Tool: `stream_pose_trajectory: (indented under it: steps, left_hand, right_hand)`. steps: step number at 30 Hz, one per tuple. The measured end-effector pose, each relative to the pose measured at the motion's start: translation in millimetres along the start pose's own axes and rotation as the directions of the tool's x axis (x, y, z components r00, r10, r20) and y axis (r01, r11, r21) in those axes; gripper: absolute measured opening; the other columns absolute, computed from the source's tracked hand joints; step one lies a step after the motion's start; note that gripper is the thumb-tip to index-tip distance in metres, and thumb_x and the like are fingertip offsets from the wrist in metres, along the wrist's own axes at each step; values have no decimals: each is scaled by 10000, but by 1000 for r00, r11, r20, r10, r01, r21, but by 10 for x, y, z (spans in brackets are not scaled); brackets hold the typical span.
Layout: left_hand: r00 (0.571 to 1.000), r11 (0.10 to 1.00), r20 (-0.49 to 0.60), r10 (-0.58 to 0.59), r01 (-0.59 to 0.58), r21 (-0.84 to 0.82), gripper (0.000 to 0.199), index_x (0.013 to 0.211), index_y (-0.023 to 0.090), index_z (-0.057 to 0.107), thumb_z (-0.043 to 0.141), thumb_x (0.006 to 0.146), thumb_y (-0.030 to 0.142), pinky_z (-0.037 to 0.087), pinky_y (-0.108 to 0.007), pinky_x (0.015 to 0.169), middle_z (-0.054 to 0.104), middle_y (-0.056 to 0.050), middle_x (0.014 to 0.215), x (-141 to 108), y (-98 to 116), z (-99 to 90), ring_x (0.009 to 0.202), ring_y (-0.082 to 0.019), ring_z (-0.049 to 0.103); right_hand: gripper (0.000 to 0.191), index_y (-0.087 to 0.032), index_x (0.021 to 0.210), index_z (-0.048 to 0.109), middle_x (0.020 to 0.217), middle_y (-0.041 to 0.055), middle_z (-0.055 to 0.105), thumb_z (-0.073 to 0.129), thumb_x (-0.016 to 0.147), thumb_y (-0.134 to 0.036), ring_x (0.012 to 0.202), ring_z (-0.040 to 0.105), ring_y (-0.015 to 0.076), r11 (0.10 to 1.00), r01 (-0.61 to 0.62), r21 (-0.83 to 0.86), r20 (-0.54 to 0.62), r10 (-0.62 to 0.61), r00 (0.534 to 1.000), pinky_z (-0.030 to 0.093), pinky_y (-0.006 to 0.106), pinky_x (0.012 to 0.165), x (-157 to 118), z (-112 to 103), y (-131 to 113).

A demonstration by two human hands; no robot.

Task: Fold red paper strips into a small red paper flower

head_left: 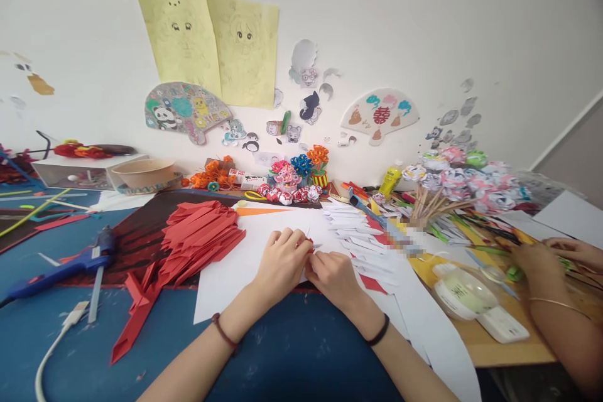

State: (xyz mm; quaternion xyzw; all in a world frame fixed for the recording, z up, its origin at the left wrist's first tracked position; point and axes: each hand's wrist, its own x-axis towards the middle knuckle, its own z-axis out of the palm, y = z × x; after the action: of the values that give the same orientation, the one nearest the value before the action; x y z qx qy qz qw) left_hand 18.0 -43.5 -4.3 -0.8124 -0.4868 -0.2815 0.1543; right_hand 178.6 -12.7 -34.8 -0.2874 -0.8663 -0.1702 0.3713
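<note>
My left hand (284, 266) and my right hand (334, 279) meet over a white paper sheet (214, 295), fingertips pinched together. Between them a bit of folded red paper (309, 245) shows, with a pale tip beside it; my fingers cover most of it. Left of my hands lies a heap of folded red paper strips (200, 239), with a few loose red pieces (136, 308) nearer me. To the right, white paper strips (360, 242) are laid in overlapping rows, some red paper showing beneath.
A blue glue gun (66, 270) and a white cable (59, 339) lie at left. Behind stand a beige bowl (144, 173) and paper flowers (285, 173). At right are a clear-lidded container (464, 292), bundled paper flowers (466, 182) and another person's hands (541, 260) holding something green.
</note>
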Motion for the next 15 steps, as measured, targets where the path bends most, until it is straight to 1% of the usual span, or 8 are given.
stream_pose_trajectory:
  steps: [2, 3, 5, 6, 8, 10, 12, 15]
  left_hand:
    - [999, 998, -37, -32, 30, -52, 144, 916, 222, 609, 467, 938, 218, 328, -381, 737, 611, -50, 982, 5, -37, -31, 858, -208, 472]
    - [997, 994, -57, -59, 54, -95, 146, 914, 228, 619, 475, 939, 229, 328, -377, 736, 614, -47, 991, 9, -64, -47, 868, -208, 475]
    - [991, 973, -80, -111, 92, -210, 137, 907, 239, 638, 504, 933, 243, 338, -367, 742, 618, -40, 995, 20, -123, -77, 891, -205, 485]
    - [989, 956, -77, -128, 102, -275, 128, 897, 241, 645, 520, 925, 239, 348, -361, 751, 620, -35, 982, 26, -151, -88, 894, -201, 493]
    - [987, 913, -64, -146, 109, -394, 107, 866, 235, 653, 555, 905, 220, 374, -348, 773, 622, -26, 944, 40, -195, -100, 890, -191, 507]
    - [987, 869, -56, -153, 107, -482, 92, 841, 228, 654, 577, 890, 213, 393, -337, 791, 622, -22, 919, 53, -213, -104, 886, -185, 518]
    - [986, 845, -57, -154, 102, -525, 85, 848, 225, 651, 577, 892, 226, 402, -333, 799, 622, -24, 919, 59, -205, -110, 891, -186, 524]
    - [986, 879, -82, -147, 93, -467, 99, 924, 233, 642, 546, 912, 256, 388, -342, 804, 625, -33, 973, 43, -162, -133, 918, -194, 524]
  right_hand:
    - [198, -180, 656, 625, 554, 9, 602, 550, 839, -195, 468, 517, 132, 972, -193, 132, 9, 193, 981, 353, 263, 497, 29, -29, -7]
    - [197, -185, 679, 644, 570, 7, 617, 569, 850, -248, 478, 528, 131, 921, -316, 228, 48, 313, 948, 378, 258, 509, 45, -44, -2]
    - [293, -188, 691, 670, 604, 13, 648, 561, 884, -379, 494, 548, 129, 727, -528, 438, 231, 476, 848, 415, 251, 518, 71, -67, 25]
    - [365, -181, 685, 676, 626, 24, 663, 534, 899, -441, 496, 555, 128, 588, -604, 537, 359, 489, 795, 422, 247, 505, 79, -74, 44]
    - [442, -159, 707, 688, 686, 46, 685, 521, 892, -524, 495, 557, 120, 285, -693, 662, 575, 400, 714, 424, 239, 478, 84, -78, 81]
    - [444, -133, 738, 695, 686, 53, 675, 594, 839, -554, 498, 548, 110, 52, -720, 692, 677, 297, 673, 424, 234, 481, 79, -71, 108]
    - [419, -119, 741, 698, 645, 41, 650, 687, 772, -537, 519, 546, 104, -80, -711, 699, 700, 280, 657, 418, 228, 507, 75, -61, 121]
    - [371, -118, 755, 705, 618, 26, 631, 762, 719, -482, 526, 530, 89, -192, -678, 709, 696, 348, 628, 385, 210, 502, 83, -50, 119]
